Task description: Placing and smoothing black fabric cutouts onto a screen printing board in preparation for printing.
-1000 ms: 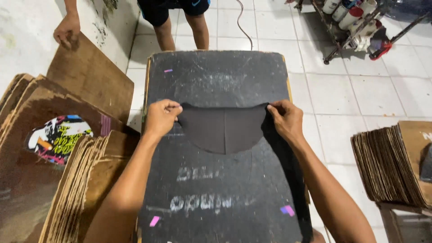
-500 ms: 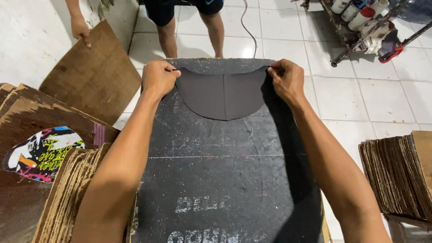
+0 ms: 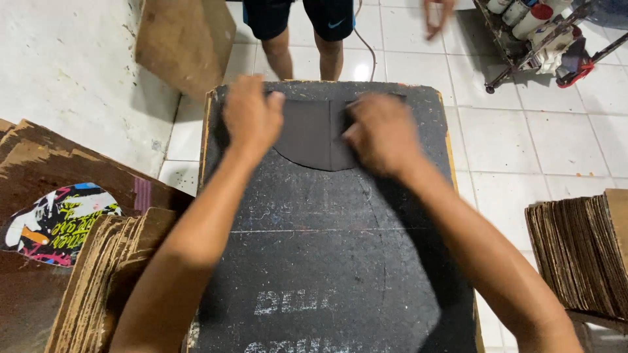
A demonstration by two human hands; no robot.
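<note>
A dark grey half-round fabric piece (image 3: 313, 138) lies flat near the far end of a black, paint-flecked work board (image 3: 327, 261). My left hand (image 3: 250, 117) presses on the piece's left edge. My right hand (image 3: 383, 134) presses on its right side, fingers pointing inward; it is blurred. Both hands lie flat on the fabric rather than gripping it. The straight upper edge of the piece sits close to the board's far edge.
Another person stands past the board, legs (image 3: 304, 55) and a hand (image 3: 437, 16) showing. A brown cardboard sheet (image 3: 186, 42) hangs at upper left. Cardboard stacks (image 3: 98, 281) lie left, another stack (image 3: 582, 252) right. A wheeled rack with bottles (image 3: 533, 29) stands at upper right.
My hands moved inward over the fabric piece, from pinching its upper corners to pressing flat on it. The view shifted forward. The other person's cardboard sheet moved up and right.
</note>
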